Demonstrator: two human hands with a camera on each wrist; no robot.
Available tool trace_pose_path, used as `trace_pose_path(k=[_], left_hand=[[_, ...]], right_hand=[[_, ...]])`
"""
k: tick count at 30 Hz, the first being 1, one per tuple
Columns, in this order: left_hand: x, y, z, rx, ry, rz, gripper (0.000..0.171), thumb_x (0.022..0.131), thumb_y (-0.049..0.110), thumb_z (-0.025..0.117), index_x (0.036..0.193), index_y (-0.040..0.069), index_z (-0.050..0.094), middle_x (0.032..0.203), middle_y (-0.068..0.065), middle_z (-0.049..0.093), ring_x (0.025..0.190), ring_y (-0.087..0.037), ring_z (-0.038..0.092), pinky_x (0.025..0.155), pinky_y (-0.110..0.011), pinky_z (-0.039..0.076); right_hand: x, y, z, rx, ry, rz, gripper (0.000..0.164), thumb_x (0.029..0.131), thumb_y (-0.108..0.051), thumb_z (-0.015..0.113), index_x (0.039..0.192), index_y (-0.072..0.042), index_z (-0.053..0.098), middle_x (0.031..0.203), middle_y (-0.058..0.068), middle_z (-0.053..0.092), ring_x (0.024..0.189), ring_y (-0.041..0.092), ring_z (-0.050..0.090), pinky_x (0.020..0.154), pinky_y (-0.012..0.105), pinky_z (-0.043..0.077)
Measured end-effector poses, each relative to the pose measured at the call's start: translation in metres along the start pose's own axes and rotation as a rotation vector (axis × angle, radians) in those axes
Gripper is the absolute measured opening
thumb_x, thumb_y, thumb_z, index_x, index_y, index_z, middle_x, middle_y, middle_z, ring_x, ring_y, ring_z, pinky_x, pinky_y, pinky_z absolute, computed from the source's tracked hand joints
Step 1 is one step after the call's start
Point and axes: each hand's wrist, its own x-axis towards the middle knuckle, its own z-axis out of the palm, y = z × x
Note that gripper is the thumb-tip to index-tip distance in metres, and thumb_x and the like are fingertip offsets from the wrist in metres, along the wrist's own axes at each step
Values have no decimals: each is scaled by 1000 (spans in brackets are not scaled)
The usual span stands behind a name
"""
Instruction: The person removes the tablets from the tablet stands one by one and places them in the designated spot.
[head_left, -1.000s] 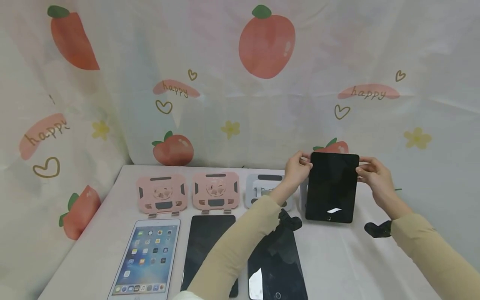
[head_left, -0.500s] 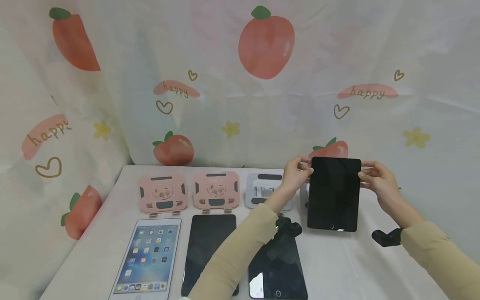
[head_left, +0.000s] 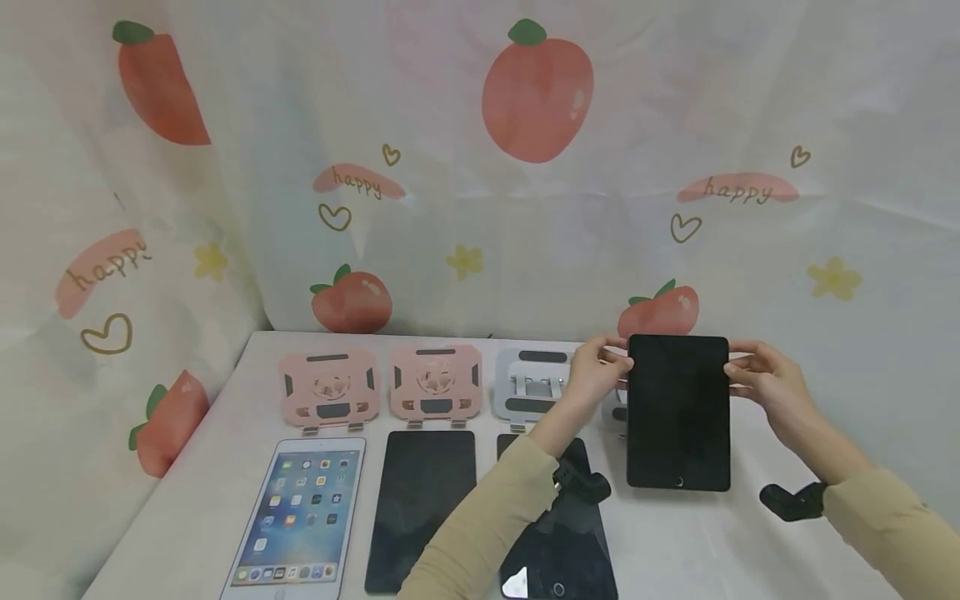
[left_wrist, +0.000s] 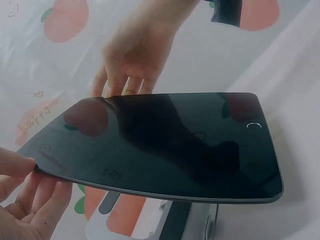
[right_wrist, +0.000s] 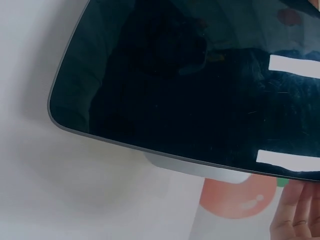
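Note:
A black tablet with a dark screen and a round home button stands nearly upright, screen toward me, raised over the right part of the table. My left hand pinches its left edge near the top corner between thumb and fingers. On the opposite edge my right hand grips it the same way. Behind the tablet is a pale grey-blue tablet stand, mostly hidden; the left wrist view shows more of this stand below the tablet's edge. In the right wrist view, fingers lie at the tablet's edge.
Two pink stands and another grey-blue stand line the back of the white table. Before them lie a white tablet with a lit screen and two black tablets, partly under my left sleeve. A fruit-print curtain hangs behind.
Both hands have brought the black tablet lower and nearer to me, slightly to the right, away from the stand behind it. The grip on both edges stays the same.

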Motion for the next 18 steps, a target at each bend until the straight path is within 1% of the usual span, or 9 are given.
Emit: trace_pose_path(k=[2, 5, 7, 10, 12, 14, 16, 18], left_hand=[[-2, -2, 0, -1, 4, -8, 20, 85, -2, 65, 101, 10, 67, 75, 0, 61, 66, -17, 66, 62, -31, 59], [-6, -6, 0, -9, 15, -24, 19, 85, -3, 66, 98, 11, 68, 73, 2, 60, 65, -18, 66, 62, -32, 59], [-9, -8, 0, -11, 25, -38, 19, 84, -3, 66, 97, 12, 69, 72, 2, 60, 65, -19, 67, 64, -36, 59], [-13, -12, 0, -21, 41, -62, 19, 84, -4, 66, 95, 12, 69, 71, 2, 60, 65, -20, 67, 69, -44, 59], [-16, -14, 0, -28, 48, -78, 20, 83, -4, 66, 95, 12, 69, 71, 1, 59, 64, -19, 66, 72, -48, 59], [-20, -17, 1, -35, 48, -95, 20, 83, -5, 66, 95, 12, 69, 71, 2, 59, 62, -17, 64, 73, -50, 58], [-24, -19, 1, -38, 47, -108, 20, 83, -5, 66, 95, 12, 68, 70, 2, 59, 60, -15, 63, 73, -49, 58], [-27, -22, 2, -42, 42, -118, 20, 83, -5, 66, 95, 11, 68, 71, 1, 60, 58, -14, 61, 73, -49, 58]], right_hand=[[-3, 2, 0, -60, -4, 7, 22, 98, -9, 50, 110, -28, 54, 82, -18, 62, 75, 0, 59, 66, 14, 53], [-6, 5, 1, -106, -8, 19, 21, 98, -12, 50, 111, -28, 53, 83, -19, 61, 76, 0, 58, 67, 15, 53], [-8, 8, 2, -143, -9, 25, 21, 98, -13, 50, 112, -29, 52, 84, -19, 59, 77, 0, 57, 68, 15, 53], [-12, 12, 3, -165, -17, 34, 21, 98, -15, 51, 111, -31, 51, 83, -20, 59, 77, -1, 57, 68, 16, 53], [-14, 16, 4, -155, -31, 42, 21, 98, -15, 51, 110, -32, 51, 83, -19, 59, 76, 0, 57, 68, 17, 53], [-17, 19, 3, -123, -46, 50, 21, 98, -14, 52, 109, -33, 53, 81, -18, 59, 76, 0, 57, 67, 17, 52], [-21, 22, 3, -92, -55, 56, 23, 97, -12, 53, 107, -33, 55, 80, -16, 60, 75, 1, 58, 66, 18, 52], [-25, 24, 2, -99, -54, 60, 25, 97, -12, 53, 106, -34, 56, 79, -16, 60, 75, 1, 58, 66, 18, 52]])
